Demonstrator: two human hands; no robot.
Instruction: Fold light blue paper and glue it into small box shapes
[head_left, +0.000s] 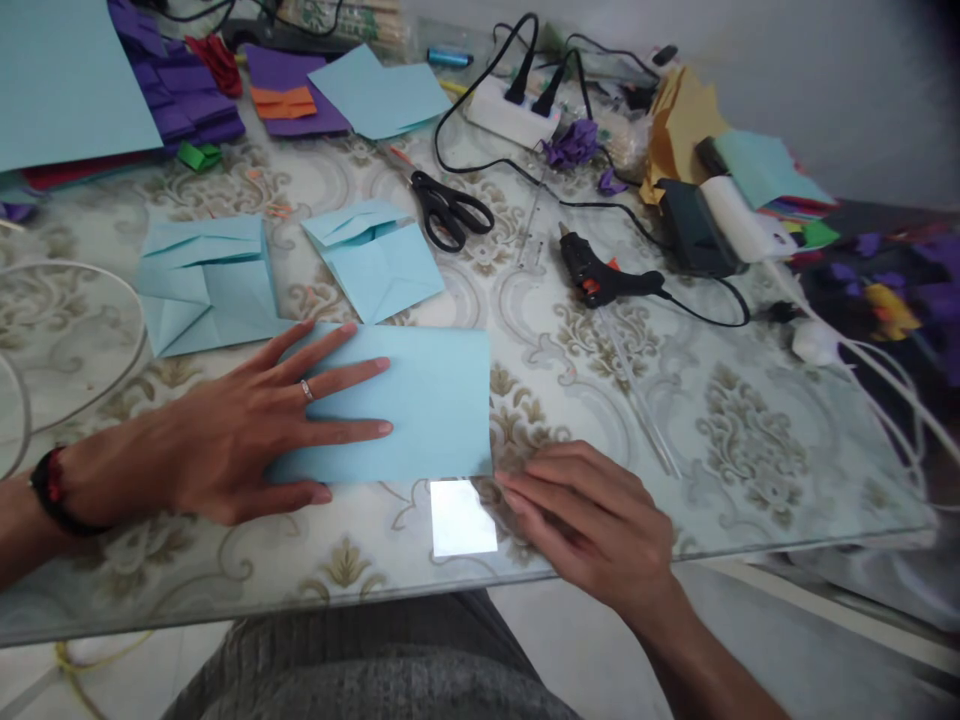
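A light blue sheet of paper (435, 400), with a straight edge along its right side, lies flat on the patterned tabletop in front of me. My left hand (255, 430) is spread palm down over its left part, fingers apart. At the sheet's near right corner, the fingers of my right hand (592, 510) are drawn together in a pinch, fingertips at the paper's edge. Just beyond the sheet sit two folded light blue paper pieces, one on the left (217, 290) and a smaller one (382, 260) beside it.
Black-handled scissors (450, 210) lie behind the folded pieces. To the right are a glue gun (600, 275) with its cord and a clear glue stick (637, 390). A power strip (514, 112), cables and coloured paper stacks (67, 80) line the back. Bright glare (463, 518) shows near the front edge.
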